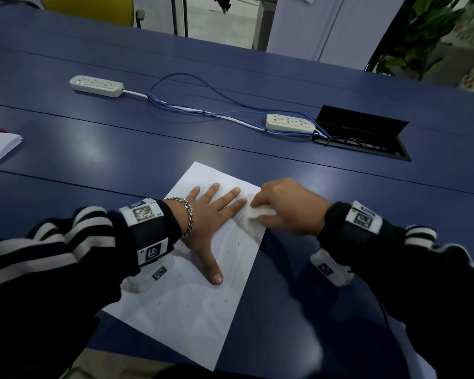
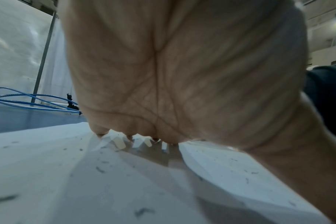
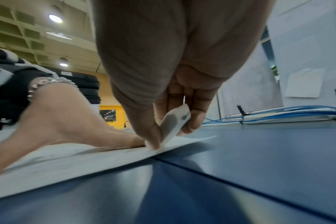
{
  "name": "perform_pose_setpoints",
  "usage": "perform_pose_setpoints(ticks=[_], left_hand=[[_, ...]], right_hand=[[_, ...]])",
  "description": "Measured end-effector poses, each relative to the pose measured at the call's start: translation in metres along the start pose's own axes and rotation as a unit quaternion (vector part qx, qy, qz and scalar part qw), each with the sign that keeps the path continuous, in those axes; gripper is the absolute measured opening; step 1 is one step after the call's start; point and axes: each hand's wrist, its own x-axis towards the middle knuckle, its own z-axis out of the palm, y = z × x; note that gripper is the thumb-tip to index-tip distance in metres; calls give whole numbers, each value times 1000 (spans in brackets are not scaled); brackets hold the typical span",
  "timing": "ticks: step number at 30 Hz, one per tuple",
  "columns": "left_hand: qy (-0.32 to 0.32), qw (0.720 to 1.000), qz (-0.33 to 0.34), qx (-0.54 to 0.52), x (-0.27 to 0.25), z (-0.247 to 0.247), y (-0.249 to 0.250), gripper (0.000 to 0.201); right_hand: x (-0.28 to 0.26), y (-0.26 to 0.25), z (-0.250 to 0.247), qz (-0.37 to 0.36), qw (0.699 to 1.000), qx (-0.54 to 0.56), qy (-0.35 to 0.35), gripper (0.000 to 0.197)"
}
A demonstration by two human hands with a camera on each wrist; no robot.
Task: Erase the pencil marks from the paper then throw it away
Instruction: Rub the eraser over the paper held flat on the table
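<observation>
The left hand lies flat, fingers spread, pressing the paper onto the blue table. The right hand pinches a white eraser against the paper's right edge.

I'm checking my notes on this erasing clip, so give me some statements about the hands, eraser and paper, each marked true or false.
1. The left hand lies flat on the paper. True.
2. The right hand holds a pencil. False: it pinches a white eraser.
3. The eraser touches the paper near its right edge. True.
4. The paper is crumpled into a ball. False: it lies flat on the blue table.
5. Dark eraser crumbs dot the paper. True.
</observation>
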Motion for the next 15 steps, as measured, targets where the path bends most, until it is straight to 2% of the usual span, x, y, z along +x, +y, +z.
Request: perform_pose_setpoints(ticks=[2,3,7,9,12,15], left_hand=[[1,1000,0,-3,0,0,-1,175],[1,1000,0,-1,1,0,-1,176],[-1,1000,-1,11,1,0,0,177],[-3,1000,-3,11,1,0,1,176],[-6,1000,-5,-4,-1,-1,1,176],[-8,1000,-5,9,-2,-3,1,176]], right_hand=[[4,7,-4,36,999,2,21,27],[4,5,-2,30,999,-1,25,26],[-19,-25,7,-77,997,6,-32,25],[-14,-20,3,-60,997,0,-41,25],[-1,-6,-5,7,1000,3,1,27],[-11,-26,2,-40,999,6,8,20]])
